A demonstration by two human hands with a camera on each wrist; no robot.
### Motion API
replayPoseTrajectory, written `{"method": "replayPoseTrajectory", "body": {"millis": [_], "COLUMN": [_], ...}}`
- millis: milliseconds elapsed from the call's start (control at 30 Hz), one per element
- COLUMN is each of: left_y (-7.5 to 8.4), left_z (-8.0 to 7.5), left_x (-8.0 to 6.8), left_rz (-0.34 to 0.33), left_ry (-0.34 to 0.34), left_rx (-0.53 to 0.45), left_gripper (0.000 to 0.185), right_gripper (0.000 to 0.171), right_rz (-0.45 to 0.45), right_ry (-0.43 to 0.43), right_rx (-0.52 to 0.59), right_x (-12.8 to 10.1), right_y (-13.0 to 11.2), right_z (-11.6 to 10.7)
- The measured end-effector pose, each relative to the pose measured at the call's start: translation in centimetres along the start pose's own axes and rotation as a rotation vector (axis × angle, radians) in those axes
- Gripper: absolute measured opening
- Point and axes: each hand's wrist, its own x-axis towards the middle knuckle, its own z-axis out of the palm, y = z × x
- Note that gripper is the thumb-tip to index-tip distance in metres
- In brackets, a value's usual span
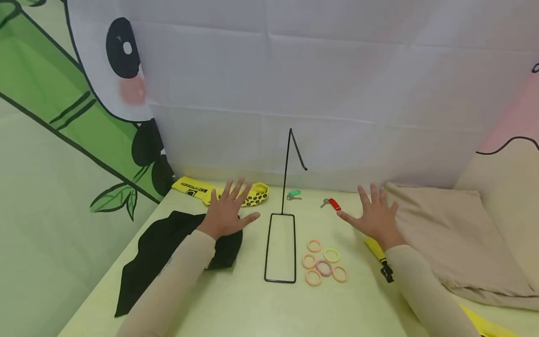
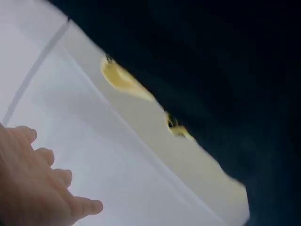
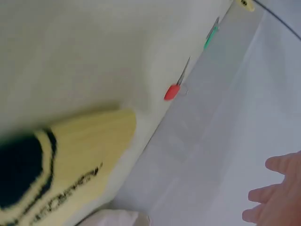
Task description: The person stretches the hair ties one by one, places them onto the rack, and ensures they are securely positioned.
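A: Hands first. Left hand (image 1: 227, 210) is flat with the fingers spread and straight, gripping nothing. It lies over the edge of a crumpled black cloth (image 1: 164, 252), with the fingertips reaching a yellow sock with black dots (image 1: 229, 193) near the back of the pale green worktop (image 1: 252, 304).

B: Right hand (image 1: 375, 216)?

A: Same posture: palm down, fingers fanned, nothing held. It sits just beside a folded beige fabric (image 1: 446, 238) on its outer side. A yellow strap with black lettering (image 1: 379, 255) runs under the wrist and forearm; the right wrist view shows the strap's ribbed end close up.

B: What lies between the hands?

A: A black wire stand with a rectangular base loop and an upright hooked rod (image 1: 281, 245), standing on the worktop midway between them and touched by neither. Right of the base loop lies a cluster of five small hair rings, peach, pink and yellow (image 1: 323, 263), touching one another in part.

B: Anything behind?

A: A key with a green tag (image 1: 294, 194) just behind the rod, and a key with a red tag (image 1: 332, 204) near the right hand's thumb, apart from it. A white backdrop with a panda print (image 1: 294, 84) hangs behind. The left wrist view is blurred; beyond the fingers, white fabric and a dark area, nothing certain.
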Motion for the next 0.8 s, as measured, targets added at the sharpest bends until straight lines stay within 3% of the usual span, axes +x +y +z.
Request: {"method": "replayPoseTrajectory", "body": {"millis": [167,333,467,533,667,800], "left_y": [2.3,3.8,3.9,3.9,3.8,3.6], "left_z": [0.8,1.9,2.4,2.5,2.3,1.9], "left_x": [-2.2,-4.1,-4.9,-5.1,-5.2,-5.4], "left_rz": [0.143,0.252,0.29,0.297,0.295,0.297], "left_ry": [-0.027,-0.208,-0.336,-0.377,-0.458,-0.503], "left_rx": [-0.016,-0.043,-0.009,0.009,0.024,0.031], "left_gripper": [0.088,0.096,0.102,0.103,0.104,0.105], "right_gripper": [0.101,0.089,0.072,0.063,0.053,0.046], "right_rz": [-0.039,-0.072,-0.1,-0.118,-0.143,-0.135], "right_ry": [0.056,0.031,-0.073,-0.156,-0.32,-0.393], "right_rx": [0.067,0.322,0.544,0.599,0.64,0.598], "right_x": [-2.4,-4.9,-5.9,-6.1,-6.4,-6.5], "right_y": [-1.7,-3.5,-4.6,-4.8,-4.8,-5.1], "right_z": [0.4,1.1,1.6,1.9,2.6,2.9]}}
